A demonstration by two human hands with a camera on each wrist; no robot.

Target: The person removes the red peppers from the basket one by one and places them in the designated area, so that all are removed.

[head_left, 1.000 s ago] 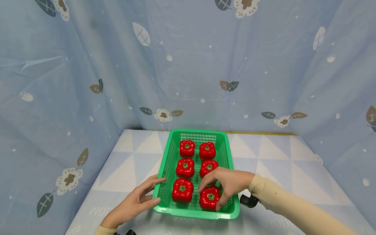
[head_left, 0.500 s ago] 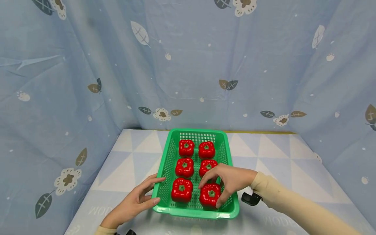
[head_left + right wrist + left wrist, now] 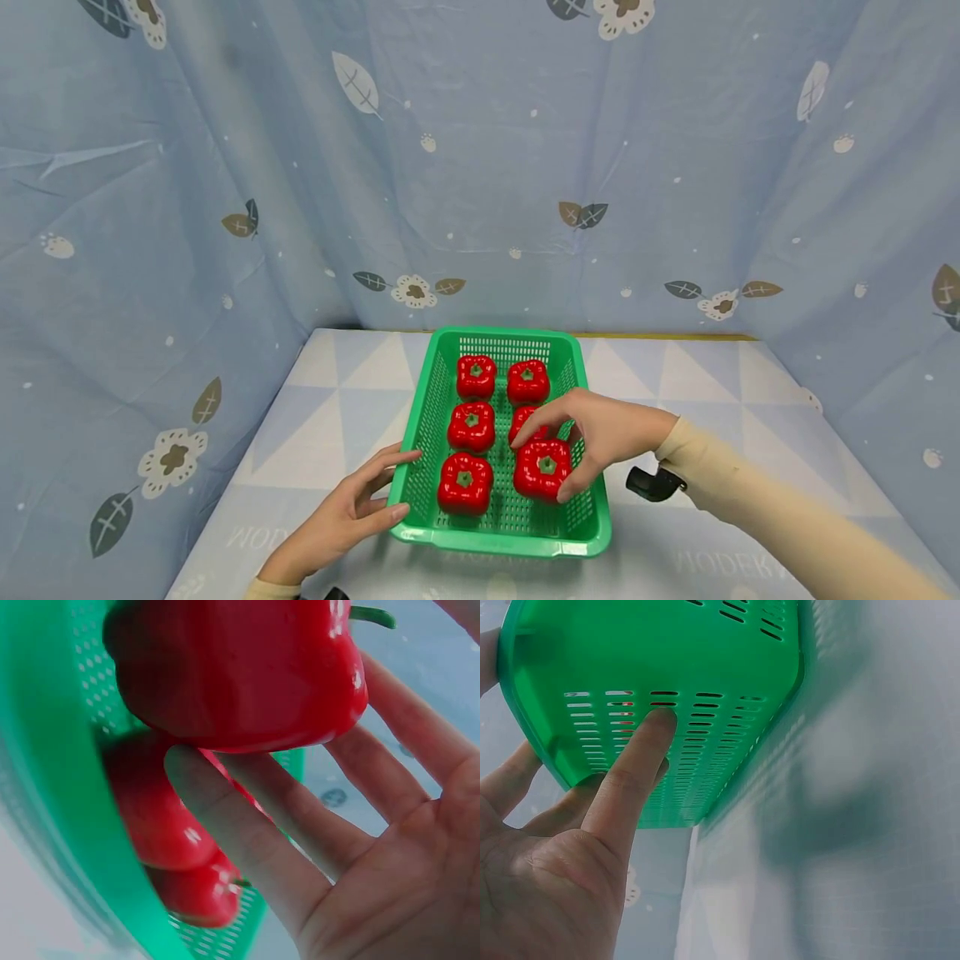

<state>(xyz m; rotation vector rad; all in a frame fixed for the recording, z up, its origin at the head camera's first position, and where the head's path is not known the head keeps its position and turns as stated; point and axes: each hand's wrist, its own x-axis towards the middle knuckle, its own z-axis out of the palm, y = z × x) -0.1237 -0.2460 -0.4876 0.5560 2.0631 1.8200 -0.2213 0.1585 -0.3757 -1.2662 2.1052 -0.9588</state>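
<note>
The left hand (image 3: 339,518) lay spread at the left side of the green basket (image 3: 495,542), fingers mostly straight: one fingertip over the rim, the thumb at the near-left corner. One finger rested against the slotted outer wall in the left wrist view. The contact appeared sufficient to steady the basket on the tabletop (image 3: 360,408); a firmer squeeze would probably have flexed the plastic.

Inside the basket, the left column comprised the near-left pepper (image 3: 465,487), the middle-left pepper (image 3: 471,427) and the far-left pepper (image 3: 476,377). To their right stood the far-right pepper (image 3: 528,382) and the middle-right pepper (image 3: 525,419), the latter partly hidden.

The held pepper (image 3: 532,479) was over the near-right part of the basket, stem facing up, and appeared raised off the basket floor. The right hand (image 3: 603,429) held it from above and the right, thumb and fingers parted by the pepper's width and pinching its sides. Good practice called for even pressure on the glossy skin, a level stem, and clearance from both the middle-right pepper and the right rim.
</note>
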